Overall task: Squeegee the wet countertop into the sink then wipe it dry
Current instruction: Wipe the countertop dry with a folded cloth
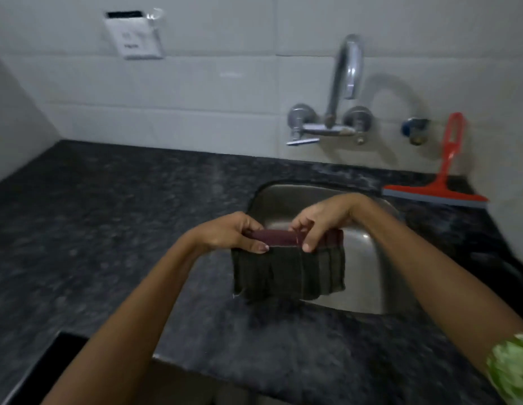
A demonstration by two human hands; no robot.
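Now, cloth [289, 273]: my left hand [231, 232] and right hand [318, 220] both pinch its folded top edge, over the sink [368, 258];
squeegee [438, 191]: on the countertop [108, 214], propped against the wall

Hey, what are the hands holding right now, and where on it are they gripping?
Both hands pinch a dark folded cloth along its top edge: left hand at the left end, right hand nearer the middle.
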